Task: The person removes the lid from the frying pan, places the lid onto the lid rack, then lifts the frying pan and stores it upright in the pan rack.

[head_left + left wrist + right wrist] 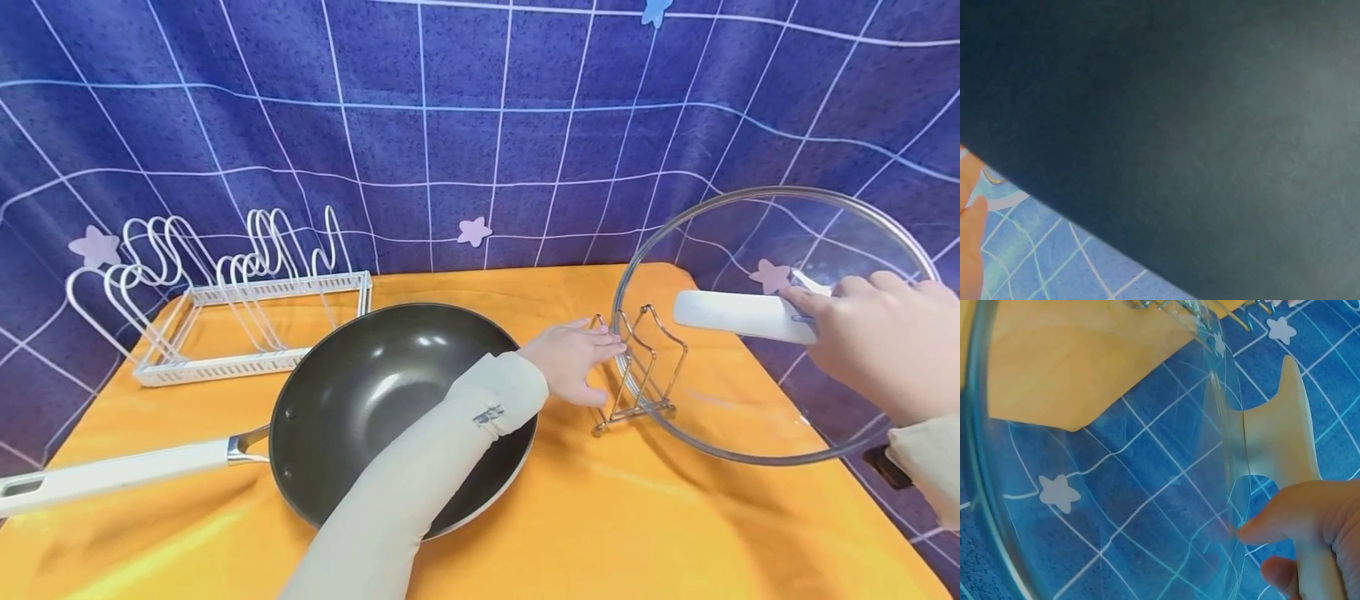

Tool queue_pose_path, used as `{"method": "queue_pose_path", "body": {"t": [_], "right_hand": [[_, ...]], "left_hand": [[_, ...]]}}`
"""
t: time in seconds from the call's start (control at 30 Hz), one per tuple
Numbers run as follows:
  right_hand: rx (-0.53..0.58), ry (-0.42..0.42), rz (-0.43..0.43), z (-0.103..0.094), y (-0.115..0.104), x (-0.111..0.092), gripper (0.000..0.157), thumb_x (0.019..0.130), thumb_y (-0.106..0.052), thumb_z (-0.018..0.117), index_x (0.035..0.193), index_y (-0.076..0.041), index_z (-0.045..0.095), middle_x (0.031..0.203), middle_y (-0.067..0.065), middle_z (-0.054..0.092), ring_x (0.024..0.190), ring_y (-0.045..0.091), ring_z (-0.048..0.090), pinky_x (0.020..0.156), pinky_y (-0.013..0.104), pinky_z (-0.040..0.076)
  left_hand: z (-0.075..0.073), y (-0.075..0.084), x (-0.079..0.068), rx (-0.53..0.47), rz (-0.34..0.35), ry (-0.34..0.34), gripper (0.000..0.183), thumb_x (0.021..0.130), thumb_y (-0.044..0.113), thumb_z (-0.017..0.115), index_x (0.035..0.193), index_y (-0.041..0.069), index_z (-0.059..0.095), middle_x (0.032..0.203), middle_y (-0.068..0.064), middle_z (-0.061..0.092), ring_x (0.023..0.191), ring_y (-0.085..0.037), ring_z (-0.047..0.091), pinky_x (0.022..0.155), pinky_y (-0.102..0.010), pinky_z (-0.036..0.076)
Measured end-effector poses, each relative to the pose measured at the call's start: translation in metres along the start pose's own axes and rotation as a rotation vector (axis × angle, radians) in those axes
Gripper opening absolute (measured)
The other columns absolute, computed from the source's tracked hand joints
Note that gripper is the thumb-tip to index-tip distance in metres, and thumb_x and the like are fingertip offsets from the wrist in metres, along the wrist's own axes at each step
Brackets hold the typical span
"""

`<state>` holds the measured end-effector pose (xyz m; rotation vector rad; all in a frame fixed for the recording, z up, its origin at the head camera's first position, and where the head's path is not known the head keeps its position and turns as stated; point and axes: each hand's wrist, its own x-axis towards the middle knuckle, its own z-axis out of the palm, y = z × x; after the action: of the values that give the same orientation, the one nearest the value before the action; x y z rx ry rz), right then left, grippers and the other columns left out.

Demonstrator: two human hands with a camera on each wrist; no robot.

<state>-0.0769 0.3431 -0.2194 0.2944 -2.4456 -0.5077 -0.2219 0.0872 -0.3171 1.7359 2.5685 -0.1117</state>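
On the right of the head view, my right hand grips the long white handle of a big glass pot lid, tilted upright. In the right wrist view, thumb and fingers wrap the handle. The lid's metal rim stands in or against a small wire lid rack; which, I cannot tell. My left hand, fingers stretched out, reaches to the rack's left side and seems to touch it near the rim. Below my left forearm sits a dark wok, its white handle pointing left.
A white wire dish rack with several upright loops stands at the back left, close behind the wok. An orange cloth covers the table. A blue gridded curtain with stars hangs behind. Dark surface fills most of the left wrist view.
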Motion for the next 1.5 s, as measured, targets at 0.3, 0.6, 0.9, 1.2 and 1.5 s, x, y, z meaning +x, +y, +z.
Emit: {"method": "queue_pose_path", "body": {"t": [0.3,0.6,0.9,1.2,1.5], "right_hand": [[-0.007,-0.091,0.017,0.001,0.004,0.007,0.065,0.051,0.002,0.079,0.115,-0.008,0.069,0.049,0.003,0.039,0.046,0.019,0.032,0.036,0.037,0.035],[-0.031,-0.220,0.000,0.006,0.006,0.023,0.067,0.052,-0.008,0.086,0.116,-0.009,0.068,0.063,0.015,0.062,0.050,0.022,0.043,0.041,0.043,0.043],[-0.013,-0.360,0.056,0.008,0.002,0.037,0.045,0.071,-0.005,0.074,0.116,-0.007,0.068,0.076,0.019,0.066,0.059,0.025,0.050,0.049,0.046,0.044],[0.001,-0.330,0.080,0.014,-0.005,0.039,0.032,0.072,-0.007,0.077,0.104,-0.008,0.070,0.072,0.016,0.065,0.056,0.024,0.047,0.045,0.041,0.042],[0.061,-0.145,0.215,0.017,-0.029,0.024,0.029,0.071,0.001,0.068,0.100,-0.001,0.067,0.065,0.022,0.056,0.053,0.035,0.044,0.040,0.049,0.033]], "left_hand": [[-0.001,-0.002,-0.002,-0.019,-0.004,0.013,0.074,0.088,0.049,0.054,0.151,0.015,0.035,0.156,0.001,0.033,0.145,-0.015,0.025,0.121,-0.031,0.009],[0.000,-0.001,-0.001,-0.011,-0.014,-0.006,0.075,0.088,0.050,0.053,0.152,0.017,0.032,0.157,0.004,0.029,0.146,-0.014,0.023,0.120,-0.030,0.007],[0.004,-0.001,-0.001,0.000,-0.007,-0.007,0.074,0.089,0.049,0.054,0.152,0.016,0.033,0.157,0.002,0.030,0.146,-0.014,0.024,0.120,-0.030,0.008],[0.005,0.002,-0.001,-0.012,-0.021,-0.004,0.074,0.089,0.050,0.055,0.152,0.018,0.032,0.157,0.003,0.030,0.146,-0.013,0.022,0.121,-0.030,0.008],[0.003,0.002,-0.001,-0.005,-0.029,-0.002,0.074,0.089,0.049,0.054,0.153,0.018,0.032,0.157,0.004,0.030,0.146,-0.012,0.021,0.120,-0.028,0.007]]}}
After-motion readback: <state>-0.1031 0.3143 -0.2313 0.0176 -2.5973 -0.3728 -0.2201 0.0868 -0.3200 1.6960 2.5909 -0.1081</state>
